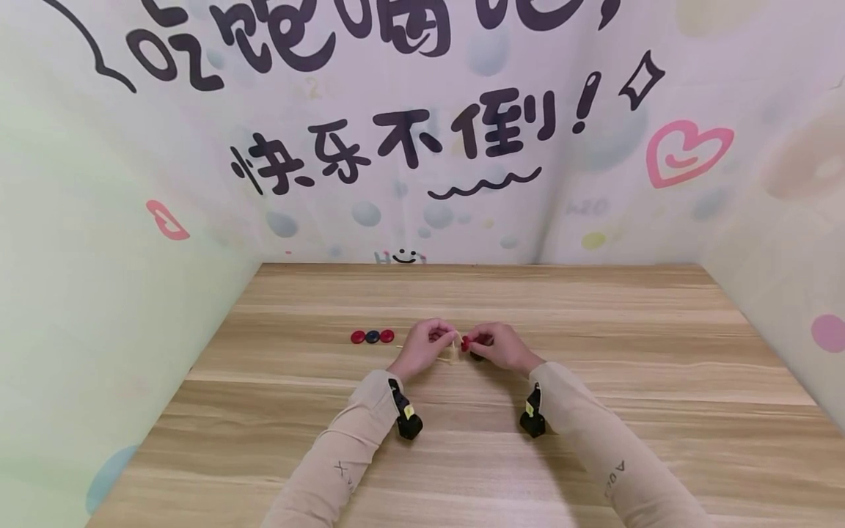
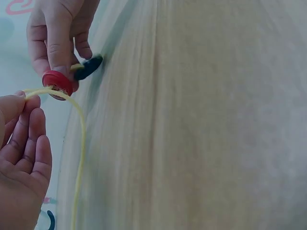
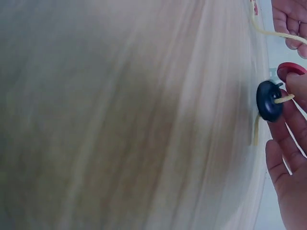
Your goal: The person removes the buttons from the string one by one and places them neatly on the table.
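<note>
Thumb and forefinger of the left hand [image 1: 428,346] [image 2: 21,148] pinch a yellow cord [image 2: 82,139], which arches across the front of a red button [image 2: 57,82]. That red button [image 1: 465,343] is pinched by the right hand [image 1: 503,347] [image 2: 60,33]. A dark blue button [image 3: 269,100] hangs beside the right fingers with cord passing through it; a short cord end dangles below. The right hand [image 3: 292,167] has its lower fingers loosely bent. Whether the cord passes through the red button cannot be told.
On the wooden table [image 1: 317,411], left of the hands, two red buttons [image 1: 358,336] [image 1: 387,336] lie in a row with a dark blue button [image 1: 372,336] between them. A printed cloth [image 1: 409,205] stands behind the table, with side walls left and right.
</note>
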The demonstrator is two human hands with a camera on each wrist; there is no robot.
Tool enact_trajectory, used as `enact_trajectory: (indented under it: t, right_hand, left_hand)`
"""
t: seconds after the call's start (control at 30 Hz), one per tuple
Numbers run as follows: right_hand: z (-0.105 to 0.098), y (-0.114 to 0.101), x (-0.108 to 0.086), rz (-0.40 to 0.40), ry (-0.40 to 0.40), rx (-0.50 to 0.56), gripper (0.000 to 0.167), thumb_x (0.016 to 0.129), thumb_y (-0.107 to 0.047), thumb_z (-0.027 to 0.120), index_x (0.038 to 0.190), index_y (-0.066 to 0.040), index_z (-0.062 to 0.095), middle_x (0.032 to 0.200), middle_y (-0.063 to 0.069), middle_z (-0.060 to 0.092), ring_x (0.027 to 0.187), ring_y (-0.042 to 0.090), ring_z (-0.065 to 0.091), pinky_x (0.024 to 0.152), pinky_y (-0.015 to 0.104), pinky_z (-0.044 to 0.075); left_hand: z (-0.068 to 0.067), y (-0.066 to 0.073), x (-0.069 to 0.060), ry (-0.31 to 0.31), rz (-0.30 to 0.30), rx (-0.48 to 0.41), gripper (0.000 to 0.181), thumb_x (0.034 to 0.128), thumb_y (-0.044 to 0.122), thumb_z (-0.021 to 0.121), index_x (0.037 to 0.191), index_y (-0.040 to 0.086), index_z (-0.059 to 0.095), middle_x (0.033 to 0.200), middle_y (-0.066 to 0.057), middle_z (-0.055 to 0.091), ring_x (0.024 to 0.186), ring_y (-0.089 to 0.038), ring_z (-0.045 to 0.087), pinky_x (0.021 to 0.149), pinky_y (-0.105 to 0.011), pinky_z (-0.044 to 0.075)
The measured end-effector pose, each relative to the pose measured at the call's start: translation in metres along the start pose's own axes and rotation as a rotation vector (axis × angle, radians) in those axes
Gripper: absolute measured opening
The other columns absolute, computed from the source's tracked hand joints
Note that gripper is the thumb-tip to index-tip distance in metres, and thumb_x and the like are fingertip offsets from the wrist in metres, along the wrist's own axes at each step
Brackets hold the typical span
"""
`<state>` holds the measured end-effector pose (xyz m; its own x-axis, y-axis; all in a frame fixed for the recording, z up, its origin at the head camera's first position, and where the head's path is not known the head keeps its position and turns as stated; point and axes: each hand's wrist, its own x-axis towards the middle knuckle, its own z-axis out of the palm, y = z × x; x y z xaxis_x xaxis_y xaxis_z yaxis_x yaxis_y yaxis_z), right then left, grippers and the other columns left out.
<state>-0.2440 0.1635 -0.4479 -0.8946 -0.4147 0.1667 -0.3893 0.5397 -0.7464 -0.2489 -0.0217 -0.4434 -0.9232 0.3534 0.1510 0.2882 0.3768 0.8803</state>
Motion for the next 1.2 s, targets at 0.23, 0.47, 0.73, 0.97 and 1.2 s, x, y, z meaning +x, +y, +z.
enact_trajectory:
  t: [0.23, 0.47, 0.73, 0.97, 1.2]
  right_hand:
    - [0.001, -0.001, 0.0, 0.046, 0.058, 0.006, 0.005, 0.081, -0.007, 0.063, 0.084, -0.005, 0.066, 0.081, 0.003, 0.063, 0.072, 0.013, 0.055, 0.06, 0.024, 0.047]
    - [0.002, -0.002, 0.0, 0.044, 0.076, 0.004, 0.004, 0.081, -0.006, 0.062, 0.084, -0.005, 0.065, 0.078, 0.002, 0.063, 0.07, 0.012, 0.055, 0.06, 0.024, 0.047]
    - [0.003, -0.002, 0.002, 0.043, 0.077, 0.01, 0.003, 0.084, -0.007, 0.06, 0.086, -0.005, 0.062, 0.081, 0.002, 0.062, 0.074, 0.013, 0.056, 0.066, 0.026, 0.047]
    - [0.001, -0.008, 0.002, 0.021, 0.086, -0.004, 0.004, 0.084, -0.005, 0.058, 0.087, -0.004, 0.061, 0.081, 0.004, 0.062, 0.074, 0.014, 0.057, 0.066, 0.028, 0.047]
    - [0.002, -0.011, 0.001, -0.005, 0.089, 0.026, 0.004, 0.084, -0.005, 0.059, 0.087, -0.003, 0.061, 0.079, 0.003, 0.062, 0.073, 0.014, 0.057, 0.064, 0.026, 0.047]
  left_hand:
    - [-0.003, 0.007, -0.009, 0.005, 0.0, -0.015, 0.013, 0.0859, 0.01, 0.057, 0.088, -0.002, 0.062, 0.08, -0.011, 0.061, 0.071, -0.017, 0.055, 0.063, -0.022, 0.044]
    - [0.0, -0.01, -0.007, -0.021, -0.011, 0.019, 0.011, 0.084, 0.007, 0.059, 0.086, -0.003, 0.063, 0.075, -0.005, 0.061, 0.065, -0.007, 0.051, 0.06, -0.019, 0.043]
    - [0.001, -0.012, -0.007, -0.043, -0.005, 0.006, 0.012, 0.0827, 0.007, 0.06, 0.089, -0.003, 0.062, 0.079, -0.008, 0.062, 0.07, -0.012, 0.055, 0.064, -0.02, 0.045]
    - [0.004, -0.007, -0.005, -0.114, -0.017, -0.066, 0.033, 0.0831, 0.012, 0.062, 0.112, -0.003, 0.055, 0.106, -0.015, 0.059, 0.095, -0.023, 0.057, 0.081, -0.028, 0.045]
    - [0.003, 0.02, -0.011, -0.125, -0.006, -0.139, 0.034, 0.0839, 0.005, 0.059, 0.113, -0.01, 0.05, 0.11, -0.023, 0.055, 0.1, -0.034, 0.053, 0.085, -0.039, 0.043]
